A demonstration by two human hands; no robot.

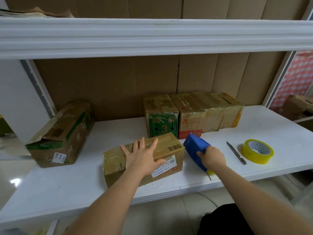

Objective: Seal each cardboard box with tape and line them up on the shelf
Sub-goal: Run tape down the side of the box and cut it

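Task approx. half done: left hand [144, 154], fingers spread, presses taped box [144, 158] at shelf [271, 126] front edge, right hand [211, 157] grips blue dispenser [196, 146]; three sealed boxes [191, 114] lined at rear, open-flapped box [59, 134] at left edge remains.

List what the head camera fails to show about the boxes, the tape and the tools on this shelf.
- Box under the left hand: the palm covers the middle of the top seam.
- Tape dispenser: the right hand hides its handle; its roll barely shows.
- Shipping label: print too small to read.
- Boxes in the back row: rear faces hidden against the cardboard backing.
- Left box: contents unseen behind the end flap.
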